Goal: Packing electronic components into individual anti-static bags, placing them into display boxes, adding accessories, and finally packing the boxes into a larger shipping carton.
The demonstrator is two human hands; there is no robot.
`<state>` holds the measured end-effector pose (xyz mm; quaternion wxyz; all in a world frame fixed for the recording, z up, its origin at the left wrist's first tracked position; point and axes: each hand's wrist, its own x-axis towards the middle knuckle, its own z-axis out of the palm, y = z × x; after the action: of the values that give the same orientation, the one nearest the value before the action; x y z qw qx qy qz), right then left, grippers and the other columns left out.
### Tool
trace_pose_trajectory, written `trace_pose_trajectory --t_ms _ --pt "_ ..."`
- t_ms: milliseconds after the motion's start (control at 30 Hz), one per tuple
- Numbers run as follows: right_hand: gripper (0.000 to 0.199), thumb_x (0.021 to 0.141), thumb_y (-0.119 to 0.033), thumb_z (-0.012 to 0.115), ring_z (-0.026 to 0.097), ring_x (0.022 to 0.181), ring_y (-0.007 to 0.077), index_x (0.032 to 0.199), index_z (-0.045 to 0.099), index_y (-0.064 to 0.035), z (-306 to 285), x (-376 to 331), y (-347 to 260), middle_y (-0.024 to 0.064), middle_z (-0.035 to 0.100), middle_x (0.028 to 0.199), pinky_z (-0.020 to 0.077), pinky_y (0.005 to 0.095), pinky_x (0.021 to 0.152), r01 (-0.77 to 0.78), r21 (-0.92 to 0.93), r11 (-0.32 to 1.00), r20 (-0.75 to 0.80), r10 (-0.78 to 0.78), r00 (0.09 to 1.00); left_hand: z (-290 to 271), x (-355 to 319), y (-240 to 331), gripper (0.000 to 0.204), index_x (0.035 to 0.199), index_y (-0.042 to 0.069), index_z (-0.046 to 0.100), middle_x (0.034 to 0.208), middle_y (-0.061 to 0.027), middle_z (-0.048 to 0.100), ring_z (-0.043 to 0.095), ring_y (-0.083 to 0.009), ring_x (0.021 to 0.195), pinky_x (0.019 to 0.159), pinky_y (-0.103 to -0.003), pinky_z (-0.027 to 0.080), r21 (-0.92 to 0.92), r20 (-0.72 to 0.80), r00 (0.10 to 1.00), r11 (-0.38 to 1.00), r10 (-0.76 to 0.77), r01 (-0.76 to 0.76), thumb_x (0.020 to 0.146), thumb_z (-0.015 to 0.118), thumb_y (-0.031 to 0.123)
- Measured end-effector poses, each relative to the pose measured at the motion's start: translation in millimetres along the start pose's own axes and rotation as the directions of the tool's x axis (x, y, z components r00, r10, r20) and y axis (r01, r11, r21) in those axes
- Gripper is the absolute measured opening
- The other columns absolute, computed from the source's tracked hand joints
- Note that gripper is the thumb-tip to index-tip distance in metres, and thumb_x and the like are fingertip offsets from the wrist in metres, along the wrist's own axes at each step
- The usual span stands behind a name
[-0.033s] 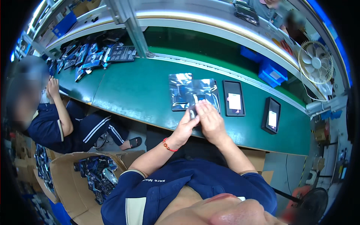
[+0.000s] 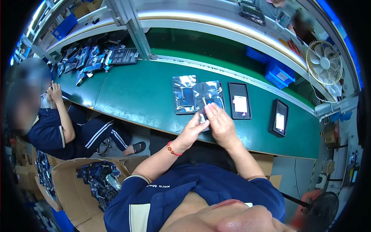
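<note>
My left hand (image 2: 192,131) and my right hand (image 2: 220,123) meet at the near edge of a green workbench (image 2: 135,92). Together they pinch a small shiny clear bag (image 2: 205,120) between their fingertips. Just beyond them lie two flat clear bags (image 2: 184,92) with dark items inside, side by side on the bench. A red band circles my left wrist.
Two black trays (image 2: 239,100) with white labels lie to the right on the bench. A seated person (image 2: 46,116) works at the left, near a pile of dark packages (image 2: 92,60). A cardboard box (image 2: 73,185) of bagged parts stands at my lower left. Blue bins (image 2: 280,73) and a fan (image 2: 324,62) sit at the far right.
</note>
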<state>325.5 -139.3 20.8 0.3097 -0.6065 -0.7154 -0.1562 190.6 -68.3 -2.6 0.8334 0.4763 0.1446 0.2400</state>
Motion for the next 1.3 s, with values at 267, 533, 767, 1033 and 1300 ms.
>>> trace_pose_trajectory --t_ms 267,533,767,1033,1300 --pt "0.038 0.077 -0.008 0.062 0.055 0.115 0.0341 0.114 0.062 -0.0025 -41.2 -51.7 113.4 0.0169 0.060 0.120 0.0426 0.0469 0.098 -0.090 -0.285 0.954 0.148 0.137 0.979 5.8 25.1 0.8 0.059 0.132 0.006 0.048 0.140 -0.0233 0.035 0.028 -0.0426 0.133 0.108 -0.056 0.019 0.990 0.142 0.871 -0.087 0.470 -0.115 0.083 0.065 0.034" --pt "0.089 0.072 -0.055 0.068 0.030 0.135 0.0369 0.135 0.041 0.0016 -38.3 -67.2 104.7 0.0229 0.039 0.141 0.0168 0.0498 0.113 -0.141 -0.107 0.984 0.424 0.173 0.889 -11.1 38.4 -15.5 0.057 0.131 0.012 0.049 0.138 -0.0267 0.037 0.027 -0.0443 0.133 0.106 -0.062 0.016 0.985 -0.021 0.931 -0.153 0.365 0.083 0.082 0.062 0.040" --pt "0.086 0.082 -0.054 0.058 0.024 0.137 0.0397 0.136 0.034 0.0075 37.2 -26.3 45.2 0.0279 0.031 0.143 0.0142 0.0570 0.110 -0.102 -0.036 0.994 0.439 0.108 0.892 -90.6 12.3 19.0 0.046 0.122 0.011 0.056 0.133 -0.0214 0.045 0.035 -0.0417 0.129 0.106 -0.058 0.020 0.959 0.019 0.881 -0.258 0.472 0.118 0.078 0.064 0.025" --pt "0.081 0.085 -0.053 0.054 0.020 0.137 0.0436 0.136 0.035 0.0075 153.1 85.3 -57.9 0.0305 0.027 0.144 0.0133 0.0608 0.109 -0.127 0.130 0.983 0.410 0.063 0.910 -265.5 -33.1 118.1 0.041 0.120 0.008 0.057 0.127 -0.0140 0.053 0.041 -0.0343 0.127 0.106 -0.046 0.025 0.924 0.060 0.907 -0.367 0.416 0.108 0.082 0.060 0.020" --pt "0.077 0.071 -0.036 0.074 0.033 0.129 0.0434 0.135 0.041 -0.0080 116.5 75.8 -26.3 0.0248 0.036 0.138 0.0240 0.0619 0.102 -0.034 0.217 0.976 0.018 0.031 0.999 -295.8 -51.1 166.3 0.039 0.119 0.004 0.057 0.124 -0.0171 0.054 0.043 -0.0349 0.124 0.105 -0.043 0.031 0.964 0.072 0.876 -0.258 0.477 0.062 0.082 0.062 0.014"
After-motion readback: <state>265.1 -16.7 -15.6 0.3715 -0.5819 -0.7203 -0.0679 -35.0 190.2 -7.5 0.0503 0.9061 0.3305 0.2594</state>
